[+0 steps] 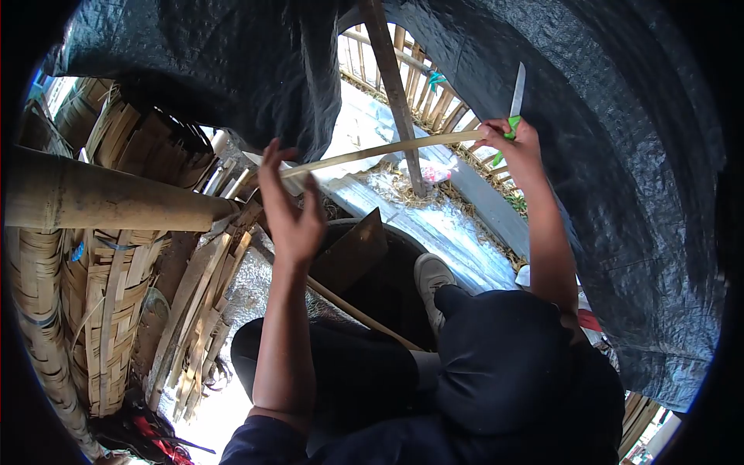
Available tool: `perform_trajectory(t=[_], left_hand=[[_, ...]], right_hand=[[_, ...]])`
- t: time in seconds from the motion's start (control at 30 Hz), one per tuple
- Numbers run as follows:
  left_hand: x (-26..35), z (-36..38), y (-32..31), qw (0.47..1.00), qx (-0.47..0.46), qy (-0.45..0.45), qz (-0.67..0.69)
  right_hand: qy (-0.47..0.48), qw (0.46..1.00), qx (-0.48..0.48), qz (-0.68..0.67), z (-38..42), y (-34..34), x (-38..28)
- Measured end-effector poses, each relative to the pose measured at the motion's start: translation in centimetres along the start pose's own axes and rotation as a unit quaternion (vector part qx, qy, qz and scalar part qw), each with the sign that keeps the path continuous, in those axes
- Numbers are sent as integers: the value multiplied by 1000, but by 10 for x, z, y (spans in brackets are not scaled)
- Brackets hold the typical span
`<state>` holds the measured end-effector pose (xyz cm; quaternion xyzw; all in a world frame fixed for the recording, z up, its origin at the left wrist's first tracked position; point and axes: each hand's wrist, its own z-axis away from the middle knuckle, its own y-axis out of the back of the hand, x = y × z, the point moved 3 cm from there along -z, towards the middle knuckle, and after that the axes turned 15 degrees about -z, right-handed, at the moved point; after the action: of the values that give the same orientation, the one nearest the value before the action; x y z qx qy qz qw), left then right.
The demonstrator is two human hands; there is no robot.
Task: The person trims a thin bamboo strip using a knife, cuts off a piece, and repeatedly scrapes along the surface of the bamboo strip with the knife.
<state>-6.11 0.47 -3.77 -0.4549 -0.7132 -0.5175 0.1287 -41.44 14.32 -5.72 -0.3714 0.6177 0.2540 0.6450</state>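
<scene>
My right hand (513,145) is closed around the green handle of a knife (518,89), whose blade points up and away. The same fingers pinch one end of a long, thin bamboo strip (395,147). From there the strip runs leftward, slightly bowed, toward my left hand (293,209). That hand is raised with fingers and thumb spread apart, and the strip's far part overlaps it in this view. Below the strip sits a dark round tub (403,236), with a flat brown board (353,252) leaning in it.
A thick bamboo pole (116,194) juts in from the left above woven bamboo baskets (116,310). Split bamboo pieces (194,310) lean nearby. A slanted wooden post (397,85) stands ahead. Black tarp (620,194) hangs on the right and overhead. My shoe (432,283) is by the tub.
</scene>
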Motion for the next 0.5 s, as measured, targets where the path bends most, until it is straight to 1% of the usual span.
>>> perform_trajectory(t=[0.03, 0.07, 0.13, 0.17, 0.23, 0.33, 0.37, 0.47, 0.5], left_hand=[[21, 3, -6, 992, -47, -102, -57], [35, 6, -8, 988, -66, -109, -92], [55, 10, -9, 964, -114, -143, -192], [58, 13, -10, 964, -115, -144, -192], [61, 16, -14, 956, -153, -140, -206], [63, 15, -14, 947, -152, -146, -243], [62, 15, -13, 947, -151, -144, -245], [64, 13, -9, 951, -129, -148, -239], [65, 14, -8, 954, -169, -131, -209]], right_hand=[[-16, 1000, -5, 14, 3, -9, -10], [-16, 1000, -4, 15, 3, -13, -17], [24, 998, -53, -31, 3, -19, -29], [24, 998, -52, -32, 3, -19, -34], [21, 996, -65, -60, 4, -20, -44], [15, 995, -64, -73, 3, -10, -56], [27, 995, -54, -85, 1, -2, -57], [24, 993, -52, -104, -1, 17, -60], [18, 991, -57, -116, 0, 15, -59]])
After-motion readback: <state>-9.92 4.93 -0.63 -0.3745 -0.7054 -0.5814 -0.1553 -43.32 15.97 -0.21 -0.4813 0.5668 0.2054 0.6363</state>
